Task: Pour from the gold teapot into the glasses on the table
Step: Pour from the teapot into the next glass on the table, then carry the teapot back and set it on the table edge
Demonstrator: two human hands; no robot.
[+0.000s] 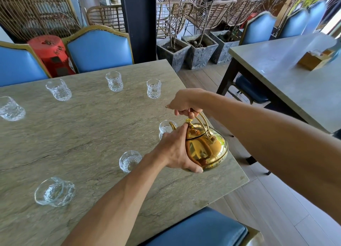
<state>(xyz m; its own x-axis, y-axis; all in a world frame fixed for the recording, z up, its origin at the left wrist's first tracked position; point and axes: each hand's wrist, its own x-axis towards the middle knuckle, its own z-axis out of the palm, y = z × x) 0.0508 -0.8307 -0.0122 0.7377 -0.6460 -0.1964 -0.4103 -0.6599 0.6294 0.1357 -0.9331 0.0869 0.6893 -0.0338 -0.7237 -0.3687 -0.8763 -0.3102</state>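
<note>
The gold teapot (208, 148) is tilted over the right side of the grey stone table (88, 127), its spout over the rim of a clear glass (165, 128). My right hand (182, 105) grips the teapot's arched handle from above. My left hand (176, 150) lies against the pot's left side, a fingertip pressing the lid knob and the thumb under the base. Several more cut glasses stand around the table: one near me (130, 161), one at the front left (55, 191), others at the far side (153, 88), (114, 81), (59, 89) and the left edge (11, 108).
Blue padded chairs (99, 48) stand behind the table and one (199, 229) right below me. A second table (287, 68) with a wooden box (313, 59) is to the right. Stone planters (199, 50), rattan chairs and a red stool (49, 52) are beyond.
</note>
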